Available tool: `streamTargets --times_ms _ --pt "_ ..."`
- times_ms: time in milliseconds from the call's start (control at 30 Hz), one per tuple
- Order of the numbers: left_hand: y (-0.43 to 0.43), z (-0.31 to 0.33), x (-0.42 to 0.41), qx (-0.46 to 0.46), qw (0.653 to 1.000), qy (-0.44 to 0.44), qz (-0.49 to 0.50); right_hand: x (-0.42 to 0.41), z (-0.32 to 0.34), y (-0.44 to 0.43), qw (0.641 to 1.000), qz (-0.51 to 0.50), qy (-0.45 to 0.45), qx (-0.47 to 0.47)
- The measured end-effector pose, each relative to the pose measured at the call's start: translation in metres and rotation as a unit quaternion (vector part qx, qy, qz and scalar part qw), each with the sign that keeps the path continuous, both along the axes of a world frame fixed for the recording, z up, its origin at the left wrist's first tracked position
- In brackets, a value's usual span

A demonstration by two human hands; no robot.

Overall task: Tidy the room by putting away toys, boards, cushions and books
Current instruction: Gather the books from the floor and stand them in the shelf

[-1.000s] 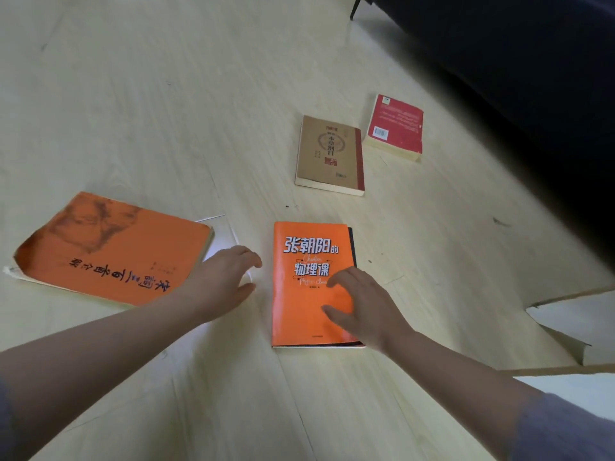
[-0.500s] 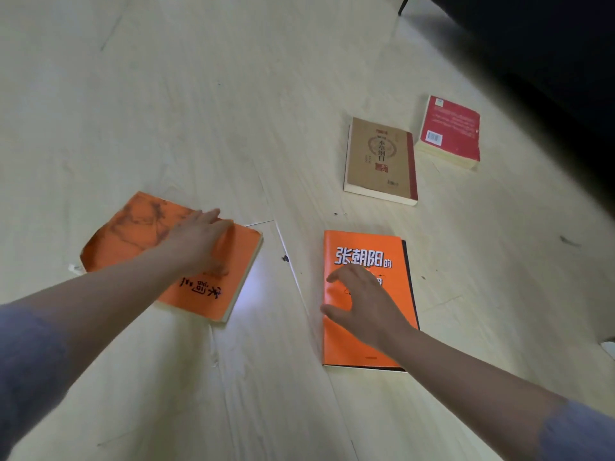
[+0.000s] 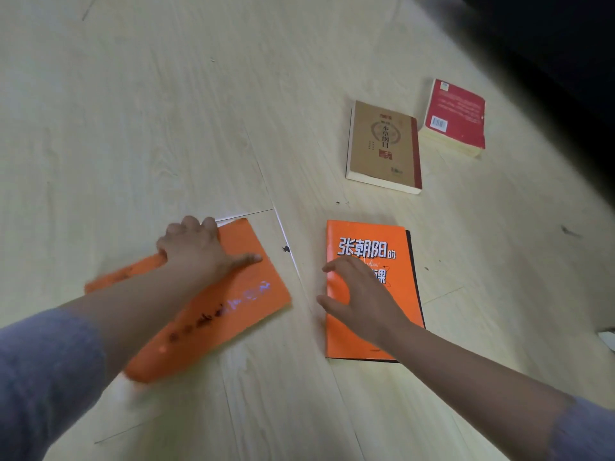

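Note:
Four books lie on the pale wooden floor. My left hand [image 3: 199, 254] grips a large thin orange book [image 3: 243, 294]: the fingers curl over its far edge and the thumb lies on the cover. That book is blurred. My right hand [image 3: 359, 294] sits on a smaller orange book [image 3: 366, 241] with white lettering; its arched fingers and thumb hook the book's left edge. Farther off to the right lie a brown book [image 3: 382, 148] and, beside it, a thick red book [image 3: 456, 118].
Dark furniture [image 3: 549, 44] fills the upper right corner, close behind the red book. A pale object [image 3: 607, 339] pokes in at the right edge. Bare floor [image 3: 166, 111] stretches to the left and far side.
My left hand moved from the floor onto the large orange book, then curled over its far edge; the book has turned and shifted toward me. My right hand slid to the smaller book's left edge.

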State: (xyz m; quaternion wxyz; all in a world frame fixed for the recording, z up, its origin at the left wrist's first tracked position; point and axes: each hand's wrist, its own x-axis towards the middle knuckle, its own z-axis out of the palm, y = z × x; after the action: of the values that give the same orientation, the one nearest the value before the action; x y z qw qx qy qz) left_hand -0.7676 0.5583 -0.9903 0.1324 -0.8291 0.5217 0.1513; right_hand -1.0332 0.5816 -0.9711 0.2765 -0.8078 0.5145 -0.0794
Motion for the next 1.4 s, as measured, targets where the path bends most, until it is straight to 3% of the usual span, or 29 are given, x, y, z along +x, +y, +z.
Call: streamTargets --times_ms 100,300,400,533,600,667,733,800,867,967,1033,1100,1333,1400 --pt "0.017 -0.007 -0.010 -0.020 0.995 0.065 0.070 -0.013 0.000 0.003 1.000 -0.023 0.021 0.004" --pt "0.031 -0.013 -0.034 -0.040 0.987 0.140 0.063 -0.037 -0.001 0.004 0.990 -0.119 0.077 0.010" --pt "0.033 -0.005 -0.048 -0.051 0.988 0.142 0.041 -0.050 -0.004 -0.001 0.968 -0.213 0.125 0.029" --pt "0.034 0.010 -0.059 -0.100 0.990 0.089 -0.032 -0.071 -0.009 -0.010 0.928 -0.310 0.169 0.122" --pt "0.035 0.015 -0.065 -0.181 0.972 0.127 -0.078 -0.079 -0.009 -0.013 0.924 -0.324 0.131 0.154" --pt "0.038 0.019 -0.076 -0.224 0.940 0.243 -0.079 -0.083 -0.008 -0.015 0.926 -0.324 0.106 0.163" --pt "0.039 0.021 -0.096 -0.171 0.906 0.387 0.008 -0.085 -0.007 -0.019 0.923 -0.332 0.098 0.167" --pt "0.038 0.020 -0.118 -0.086 0.841 0.521 0.120 -0.087 -0.007 -0.022 0.913 -0.353 0.088 0.185" --pt "0.037 0.020 -0.137 -0.018 0.783 0.591 0.191 -0.093 -0.006 -0.026 0.895 -0.386 0.067 0.213" --pt "0.032 0.018 -0.147 0.005 0.779 0.590 0.213 -0.105 -0.007 -0.032 0.865 -0.424 -0.023 0.268" --pt "0.029 0.018 -0.146 0.021 0.752 0.611 0.244 -0.110 -0.006 -0.031 0.844 -0.426 -0.090 0.313" --pt "0.027 0.020 -0.144 0.031 0.734 0.627 0.259 -0.111 -0.006 -0.028 0.847 -0.406 -0.106 0.326" --pt "0.034 0.021 -0.151 0.011 0.750 0.618 0.236 -0.107 0.008 -0.015 0.862 -0.399 -0.176 0.260" --pt "0.036 0.023 -0.152 0.005 0.740 0.627 0.244 -0.108 0.022 -0.014 0.862 -0.396 -0.201 0.245"
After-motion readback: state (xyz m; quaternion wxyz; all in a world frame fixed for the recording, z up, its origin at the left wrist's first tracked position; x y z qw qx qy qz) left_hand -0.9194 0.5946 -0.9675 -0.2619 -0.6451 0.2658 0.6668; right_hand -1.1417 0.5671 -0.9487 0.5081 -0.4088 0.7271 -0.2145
